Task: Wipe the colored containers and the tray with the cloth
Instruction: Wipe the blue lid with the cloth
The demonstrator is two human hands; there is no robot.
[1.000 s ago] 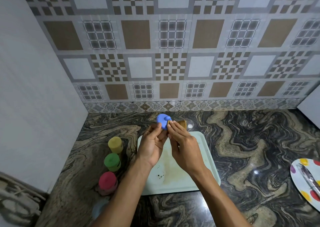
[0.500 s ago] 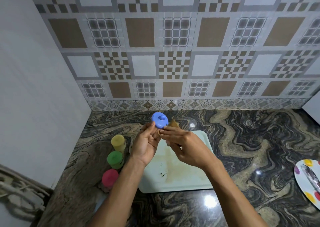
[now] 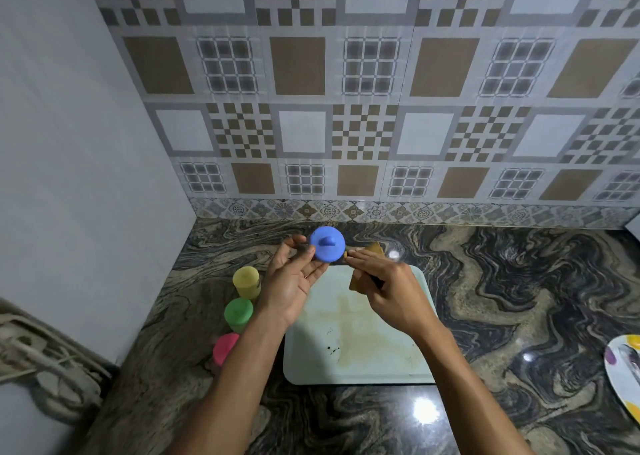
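Left hand [image 3: 290,283] grips blue container [image 3: 327,249], right hand [image 3: 393,290] pinches cloth [image 3: 375,248] over marbled counter [image 3: 526,281], tiled wall [image 3: 346,108] behind.

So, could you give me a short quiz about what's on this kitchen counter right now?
1. True or false: the blue container stands on the tray.
2. Which hand holds the cloth? A: left hand. B: right hand.
3. Fill in: ___ containers stand on the counter beside the tray.
Key: 1 false, the left hand holds it up; 2 B; 3 three (yellow container, green container, pink container).
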